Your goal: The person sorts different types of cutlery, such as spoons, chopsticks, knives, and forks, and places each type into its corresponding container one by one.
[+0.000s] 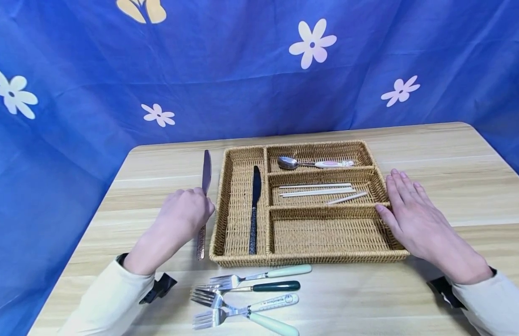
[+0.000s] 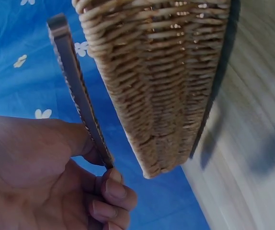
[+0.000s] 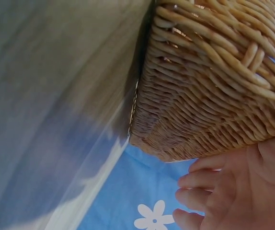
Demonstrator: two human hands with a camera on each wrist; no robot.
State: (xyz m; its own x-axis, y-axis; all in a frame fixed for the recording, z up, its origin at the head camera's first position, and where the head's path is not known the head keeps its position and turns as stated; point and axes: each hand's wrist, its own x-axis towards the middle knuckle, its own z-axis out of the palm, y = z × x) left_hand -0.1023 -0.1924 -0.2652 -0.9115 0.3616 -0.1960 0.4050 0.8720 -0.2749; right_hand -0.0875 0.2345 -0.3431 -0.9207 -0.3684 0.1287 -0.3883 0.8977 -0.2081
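Pinching a knife (image 1: 206, 170) between thumb and fingers, the left hand (image 1: 185, 212) holds it just beside the left wall of a wicker basket (image 1: 318, 258); in the left wrist view the knife is clear of the table (image 1: 360, 298). The right hand (image 1: 418, 221) rests against the basket's right rim, fingers extended, thumb set apart. Within the basket, a black knife (image 1: 254, 210) lies lengthwise in the long left compartment, a spoon (image 1: 322, 164) in the far right-hand compartment and white sticks (image 1: 318, 192) in the middle one. Four forks (image 1: 276, 286), handles light green, dark green and white, lie on the table before the basket, some overlapping. Behind the table hangs a blue cloth (image 1: 225, 74) with white flowers.
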